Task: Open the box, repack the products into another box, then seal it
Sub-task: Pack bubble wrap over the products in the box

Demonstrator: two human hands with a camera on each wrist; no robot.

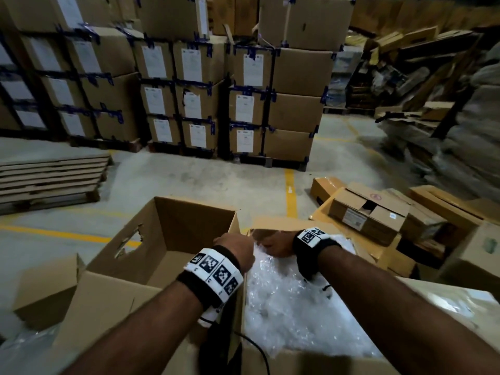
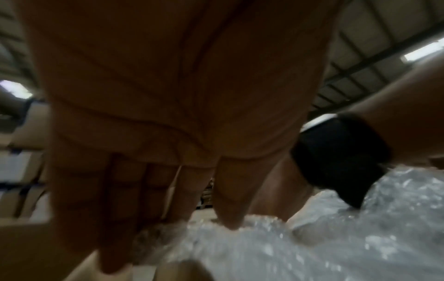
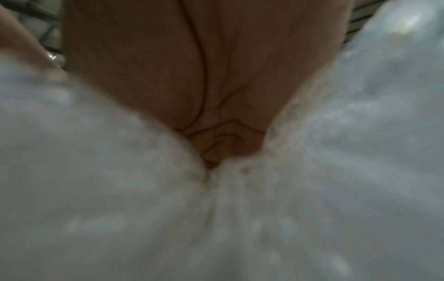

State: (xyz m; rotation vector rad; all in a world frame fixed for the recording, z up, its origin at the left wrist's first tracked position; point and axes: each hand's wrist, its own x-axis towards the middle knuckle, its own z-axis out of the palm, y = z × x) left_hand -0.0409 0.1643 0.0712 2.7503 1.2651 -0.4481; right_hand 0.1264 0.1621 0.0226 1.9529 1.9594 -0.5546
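An empty open cardboard box (image 1: pixel 176 228) stands on the left. Pressed against its right side is a second open box (image 1: pixel 311 361), filled to the top with bubble wrap (image 1: pixel 284 301). Both hands are at the far end of that wrap. My left hand (image 1: pixel 232 243) reaches across with its fingers (image 2: pixel 228 199) straight, their tips touching the bubble wrap (image 2: pixel 312 247). My right hand (image 1: pixel 274 246) is sunk into the bubble wrap (image 3: pixel 96 190), which bunches into a gathered fold at the palm (image 3: pixel 216 76). Its fingers are hidden. No product shows under the wrap.
Pallets of stacked, labelled cartons (image 1: pixel 200 104) line the back. Flattened cardboard sheets (image 1: pixel 51 180) lie on the floor at left. Smaller opened boxes (image 1: pixel 368 212) crowd the right. A yellow floor line (image 1: pixel 290 196) runs ahead. A black cable (image 1: pixel 259 353) hangs by the near box.
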